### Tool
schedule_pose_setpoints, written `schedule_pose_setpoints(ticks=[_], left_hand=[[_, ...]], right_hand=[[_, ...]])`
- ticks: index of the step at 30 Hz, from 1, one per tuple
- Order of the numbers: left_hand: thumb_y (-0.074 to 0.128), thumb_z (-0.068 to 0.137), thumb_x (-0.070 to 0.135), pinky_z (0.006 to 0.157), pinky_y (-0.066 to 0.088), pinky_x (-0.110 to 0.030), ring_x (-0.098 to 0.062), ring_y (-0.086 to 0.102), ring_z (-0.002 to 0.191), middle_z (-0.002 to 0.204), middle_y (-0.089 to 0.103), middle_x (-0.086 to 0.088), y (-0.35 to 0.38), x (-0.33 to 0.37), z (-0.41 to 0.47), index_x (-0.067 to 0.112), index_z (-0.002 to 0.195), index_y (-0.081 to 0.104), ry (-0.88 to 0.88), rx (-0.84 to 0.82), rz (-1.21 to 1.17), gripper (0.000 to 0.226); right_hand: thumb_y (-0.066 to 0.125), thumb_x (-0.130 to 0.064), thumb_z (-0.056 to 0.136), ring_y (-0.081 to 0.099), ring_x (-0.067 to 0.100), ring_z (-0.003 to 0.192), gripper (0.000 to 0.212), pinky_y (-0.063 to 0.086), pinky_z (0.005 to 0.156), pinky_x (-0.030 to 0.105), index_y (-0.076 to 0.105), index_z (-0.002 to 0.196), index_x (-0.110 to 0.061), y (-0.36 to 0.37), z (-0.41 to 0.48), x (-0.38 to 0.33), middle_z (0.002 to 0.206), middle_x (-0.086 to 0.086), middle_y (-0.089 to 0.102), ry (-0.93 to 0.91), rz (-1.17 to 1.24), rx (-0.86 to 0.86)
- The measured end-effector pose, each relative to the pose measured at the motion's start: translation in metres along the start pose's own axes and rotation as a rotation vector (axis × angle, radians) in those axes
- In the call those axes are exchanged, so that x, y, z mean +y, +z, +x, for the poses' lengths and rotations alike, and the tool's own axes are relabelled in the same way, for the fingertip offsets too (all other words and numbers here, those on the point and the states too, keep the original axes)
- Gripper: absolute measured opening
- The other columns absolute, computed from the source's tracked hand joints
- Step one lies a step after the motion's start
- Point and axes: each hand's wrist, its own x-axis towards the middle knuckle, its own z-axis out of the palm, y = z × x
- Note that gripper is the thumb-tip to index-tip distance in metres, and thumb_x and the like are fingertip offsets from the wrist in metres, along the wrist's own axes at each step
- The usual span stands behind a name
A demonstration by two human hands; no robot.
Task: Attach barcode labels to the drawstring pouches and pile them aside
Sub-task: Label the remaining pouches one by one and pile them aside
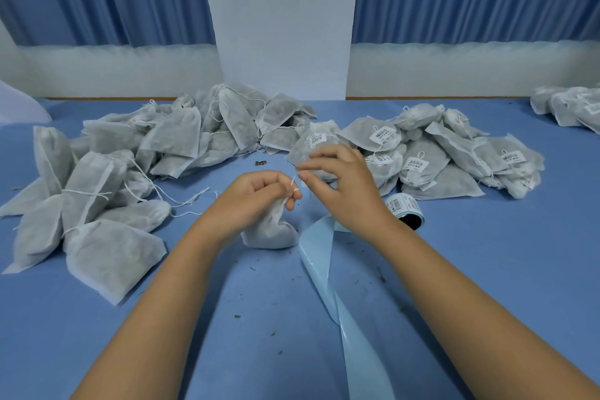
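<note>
A grey drawstring pouch point(271, 230) stands on the blue table at the middle. My left hand point(259, 195) grips its gathered neck and the white string end. My right hand point(341, 182) hovers just right of it, thumb and forefinger pinched together near the string; whether they hold the string or a label I cannot tell. A label roll point(406, 208) lies behind my right wrist, and its pale blue backing strip point(328, 269) trails toward me. Unlabelled pouches point(130, 166) are heaped on the left. Labelled pouches point(438, 153) are piled on the right.
More labelled pouches point(571, 107) lie at the far right edge. A white pillar point(282, 26) and blue curtains stand behind the table. Dark crumbs point(261, 163) speckle the blue table cover point(487, 269).
</note>
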Motion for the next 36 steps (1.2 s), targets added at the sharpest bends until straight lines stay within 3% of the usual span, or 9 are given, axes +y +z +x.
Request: schedule_pose_setpoints(ticks=[2, 4, 8, 13, 17, 23, 26, 30, 36], left_hand=[[0.059, 0.082, 0.025, 0.071, 0.046, -0.011, -0.007, 0.06, 0.075, 0.071, 0.067, 0.005, 0.0, 0.0, 0.001, 0.029, 0.065, 0.071, 0.002, 0.02, -0.05, 0.021], [0.059, 0.084, 0.025, 0.067, 0.045, -0.01, -0.006, 0.059, 0.072, 0.071, 0.067, 0.005, -0.002, -0.001, 0.001, 0.029, 0.066, 0.071, 0.001, 0.042, -0.054, 0.022], [0.055, 0.095, 0.012, 0.063, 0.045, -0.014, -0.005, 0.059, 0.067, 0.071, 0.067, 0.004, -0.005, -0.002, 0.003, 0.026, 0.068, 0.07, 0.004, 0.075, -0.076, 0.033], [0.06, 0.086, 0.02, 0.067, 0.044, -0.018, -0.007, 0.059, 0.069, 0.07, 0.067, 0.002, -0.004, -0.003, 0.004, 0.024, 0.071, 0.069, -0.005, 0.082, -0.089, 0.018], [0.063, 0.085, 0.019, 0.071, 0.046, -0.014, -0.008, 0.061, 0.075, 0.074, 0.07, 0.001, -0.004, -0.006, 0.004, 0.025, 0.072, 0.071, 0.014, 0.069, -0.074, 0.016], [0.073, 0.086, 0.009, 0.079, 0.043, -0.009, 0.0, 0.062, 0.096, 0.106, 0.067, 0.007, -0.005, -0.009, 0.007, 0.021, 0.069, 0.075, 0.044, 0.165, 0.064, 0.021], [0.072, 0.087, 0.008, 0.082, 0.041, -0.004, 0.011, 0.06, 0.103, 0.112, 0.067, 0.004, -0.005, -0.009, 0.007, 0.015, 0.073, 0.076, 0.041, 0.166, 0.079, 0.017], [0.07, 0.089, 0.007, 0.077, 0.041, -0.001, 0.013, 0.06, 0.098, 0.113, 0.065, 0.007, -0.006, -0.011, 0.008, 0.019, 0.074, 0.078, 0.026, 0.156, 0.104, 0.021], [0.074, 0.086, 0.016, 0.07, 0.043, -0.002, 0.009, 0.064, 0.09, 0.098, 0.072, 0.017, -0.01, -0.012, 0.007, 0.015, 0.079, 0.08, -0.062, 0.102, 0.151, 0.01]], right_hand=[[0.074, -0.02, 0.086, 0.045, 0.021, 0.122, 0.023, 0.033, 0.101, 0.016, 0.071, 0.108, -0.022, 0.001, 0.002, 0.001, 0.116, -0.002, 0.056, 0.062, 0.059, -0.035], [0.075, -0.017, 0.084, 0.049, 0.017, 0.118, 0.014, 0.041, 0.089, 0.025, 0.07, 0.096, -0.022, -0.002, 0.003, 0.0, 0.112, -0.003, 0.058, 0.09, 0.16, -0.03], [0.077, -0.021, 0.083, 0.055, 0.001, 0.106, 0.007, 0.036, 0.075, 0.008, 0.075, 0.087, -0.027, -0.005, 0.001, -0.006, 0.108, -0.009, 0.061, 0.158, 0.29, -0.157], [0.075, -0.023, 0.084, 0.059, 0.004, 0.107, 0.012, 0.037, 0.084, 0.016, 0.074, 0.083, -0.034, -0.003, -0.002, -0.007, 0.106, -0.014, 0.066, 0.21, 0.361, -0.234], [0.07, -0.018, 0.086, 0.058, 0.016, 0.104, 0.015, 0.035, 0.078, 0.02, 0.068, 0.078, -0.031, 0.002, -0.004, -0.005, 0.105, -0.004, 0.066, 0.194, 0.326, -0.204], [0.064, -0.015, 0.084, 0.051, 0.016, 0.1, 0.021, 0.036, 0.08, 0.024, 0.054, 0.073, -0.031, 0.008, -0.004, 0.0, 0.096, -0.002, 0.06, 0.111, 0.16, -0.198], [0.07, -0.013, 0.083, 0.054, 0.005, 0.085, 0.021, 0.037, 0.073, 0.015, 0.056, 0.078, -0.027, 0.007, -0.006, 0.0, 0.087, -0.012, 0.059, 0.12, 0.249, -0.181], [0.079, -0.013, 0.08, 0.058, 0.004, 0.074, 0.027, 0.039, 0.06, 0.009, 0.055, 0.086, -0.02, 0.004, -0.006, -0.001, 0.084, -0.01, 0.063, 0.09, 0.394, -0.194], [0.069, -0.007, 0.087, 0.057, 0.001, 0.075, 0.023, 0.039, 0.069, 0.008, 0.072, 0.104, -0.022, 0.001, -0.006, 0.002, 0.08, -0.016, 0.061, -0.033, 0.185, -0.214]])
